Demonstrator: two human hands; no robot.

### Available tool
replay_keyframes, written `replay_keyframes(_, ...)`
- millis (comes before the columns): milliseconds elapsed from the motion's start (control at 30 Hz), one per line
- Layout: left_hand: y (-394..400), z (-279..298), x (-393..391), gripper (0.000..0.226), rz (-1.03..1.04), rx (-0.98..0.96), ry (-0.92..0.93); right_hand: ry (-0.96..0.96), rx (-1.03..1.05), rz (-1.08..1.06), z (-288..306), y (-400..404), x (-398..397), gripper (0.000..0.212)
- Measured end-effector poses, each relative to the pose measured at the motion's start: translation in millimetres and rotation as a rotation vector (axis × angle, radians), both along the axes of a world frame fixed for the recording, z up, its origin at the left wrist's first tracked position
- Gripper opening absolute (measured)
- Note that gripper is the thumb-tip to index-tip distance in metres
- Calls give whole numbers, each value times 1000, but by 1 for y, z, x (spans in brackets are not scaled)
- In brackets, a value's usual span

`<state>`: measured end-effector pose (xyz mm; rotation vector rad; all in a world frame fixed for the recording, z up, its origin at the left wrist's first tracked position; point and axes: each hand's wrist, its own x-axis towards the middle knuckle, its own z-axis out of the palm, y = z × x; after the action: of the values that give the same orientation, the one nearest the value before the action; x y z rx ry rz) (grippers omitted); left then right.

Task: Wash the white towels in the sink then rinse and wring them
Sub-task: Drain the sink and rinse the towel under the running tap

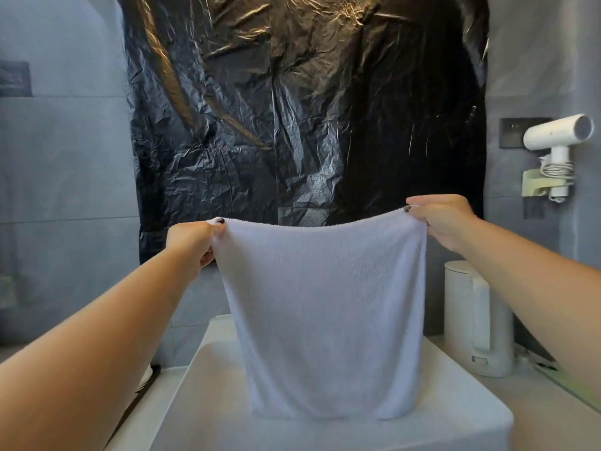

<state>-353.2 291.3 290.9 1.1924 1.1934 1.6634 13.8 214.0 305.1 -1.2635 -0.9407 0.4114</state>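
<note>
Black plastic sheet (292, 109) backing white sink (471, 415); left hand (192, 244) and right hand (445, 219) are pinching white towel (322, 314) corners, spreading it; probably lowering next for washing.

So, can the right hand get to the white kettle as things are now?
Probably not yet: the right hand is pinching a corner of the towel. The path to the kettle below it looks free once it lets go.

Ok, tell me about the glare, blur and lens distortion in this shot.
Head view: glare streaks the crinkled black plastic sheet, brightest near the top; the white towel is evenly lit with soft, slightly blurred texture; wide-angle distortion stretches both forearms at the lower corners and bows the walls; the left hand and right hand look fairly sharp; the hair dryer is bright but not blown out.
</note>
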Motion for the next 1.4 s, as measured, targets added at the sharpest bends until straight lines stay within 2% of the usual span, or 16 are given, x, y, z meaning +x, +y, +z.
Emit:
replay_keyframes(67, 1, -5, -1, 10, 15, 45, 48, -214, -28, 62, -5, -8, 4, 40)
replay_keyframes(133, 2, -5, -1, 14, 25, 97, 82, -416, -64, 29, -2, -17, 7, 41)
replay_keyframes(233, -2, 5, -1, 18, 11, 152, 101, -750, -100, -76, 9, -25, 8, 25)
replay_keyframes(333, 3, 14, -4, 11, 13, 142, 51, -890, -87, -138, 17, -24, 6, 8)
replay_keyframes(367, 5, 13, -5, 7, 23, 115, 43, -897, -99, -151, 17, -20, 5, 7)
replay_keyframes(500, 23, -9, -5, 16, 50, -33, 83, -910, -221, -196, -4, 11, 1, 8)
replay_keyframes(700, 29, -25, 4, 15, 94, 107, 80, -749, -132, -346, -21, 46, 1, 18)
replay_keyframes(867, 1, -14, -2, 10, 34, 180, 54, -642, -84, -234, -16, 19, 4, 29)
replay_keyframes(1000, -39, -38, -10, 13, -23, 125, 69, -479, -179, -21, -38, -21, 3, 14)
replay_keyframes(1067, -59, -56, -14, 10, -51, 56, 90, -411, -266, 94, -55, -42, 4, 6)
replay_keyframes(1200, -76, -97, -28, 17, -143, -192, 185, -422, -448, 232, -94, -70, 14, 10)
replay_keyframes(1300, -70, -123, -34, 28, -231, -357, 234, -420, -554, 287, -120, -74, 19, 17)
replay_keyframes(1400, -53, -139, -26, 24, -274, -446, 292, -427, -657, 279, -138, -60, 16, 10)
